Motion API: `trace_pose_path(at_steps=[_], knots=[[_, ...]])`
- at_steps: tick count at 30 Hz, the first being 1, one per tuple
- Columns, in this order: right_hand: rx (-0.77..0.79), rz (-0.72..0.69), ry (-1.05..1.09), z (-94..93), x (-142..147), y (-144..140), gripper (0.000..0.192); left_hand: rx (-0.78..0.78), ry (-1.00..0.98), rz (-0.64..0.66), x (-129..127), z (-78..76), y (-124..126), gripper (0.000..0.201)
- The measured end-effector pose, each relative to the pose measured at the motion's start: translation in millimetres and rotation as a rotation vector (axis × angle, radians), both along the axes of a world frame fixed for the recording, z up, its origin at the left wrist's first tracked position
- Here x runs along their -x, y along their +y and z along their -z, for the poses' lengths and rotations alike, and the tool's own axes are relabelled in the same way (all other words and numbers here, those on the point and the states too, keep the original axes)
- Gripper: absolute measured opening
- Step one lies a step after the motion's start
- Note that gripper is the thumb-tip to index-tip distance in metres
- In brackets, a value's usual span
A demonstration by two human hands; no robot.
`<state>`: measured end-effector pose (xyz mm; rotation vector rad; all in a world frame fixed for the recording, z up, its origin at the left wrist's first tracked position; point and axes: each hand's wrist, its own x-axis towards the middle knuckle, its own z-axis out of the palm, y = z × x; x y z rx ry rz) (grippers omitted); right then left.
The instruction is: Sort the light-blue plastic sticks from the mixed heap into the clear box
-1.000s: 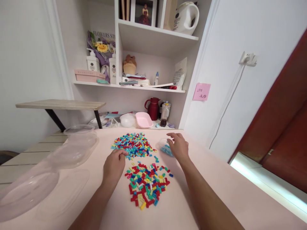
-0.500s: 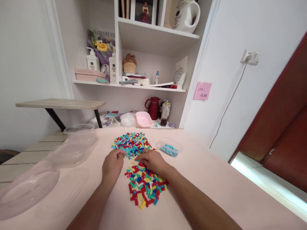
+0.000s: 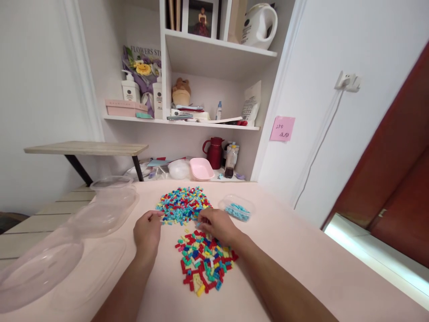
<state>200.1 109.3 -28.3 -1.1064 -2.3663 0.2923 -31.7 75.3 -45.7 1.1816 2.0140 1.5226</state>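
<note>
Small toy bricks of mixed colours lie in two heaps on the pale pink table: a far pile (image 3: 182,203) and a near pile (image 3: 204,264). At the left edge of the far pile is my left hand (image 3: 147,232), its fingers curled and thumb pressed to the index finger; what it holds, if anything, is hidden. My right hand (image 3: 219,225) hovers between the piles with bent fingers pinched together. A light blue toy brick (image 3: 198,225) shows at its fingertips. Right of the far pile, a clear plastic tub (image 3: 250,208) holds light blue bricks.
Clear plastic containers (image 3: 103,214) and a lid (image 3: 97,273) lie along the table's left side. Behind the table, a shelf unit holds a pink basin (image 3: 201,170), a dark red jug (image 3: 214,152) and a bottle (image 3: 230,161) of dark liquid.
My left hand has shifted left, away from the gap between the piles. My right hand has moved slightly right, towards the tub, its fingers drawn in more.
</note>
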Motion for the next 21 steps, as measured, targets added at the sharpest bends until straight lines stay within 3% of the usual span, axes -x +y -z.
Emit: trace_pose_path(at_steps=[4,9,15,18,21], knots=[[-0.099,0.112,0.201,-10.4,-21.1,7.9,0.009,0.02,0.03,-0.027,-0.7,-3.3,-1.1,0.028],[-0.204,0.381,0.443,-19.1,-58.8,20.1,0.017,0.064,0.073,-0.037,-2.0,-6.7,-1.7,0.026],[-0.287,0.69,0.443,-22.5,-79.4,18.9,0.023,0.074,0.104,0.025,-5.5,-8.7,-3.1,0.029],[-0.36,0.73,0.485,-24.2,-78.8,18.2,0.031,0.054,0.154,0.09,-10.7,-12.6,-5.3,0.03],[-0.371,0.642,0.537,-22.7,-71.1,19.6,0.037,0.038,0.232,0.167,-16.6,-14.0,-6.6,0.031]])
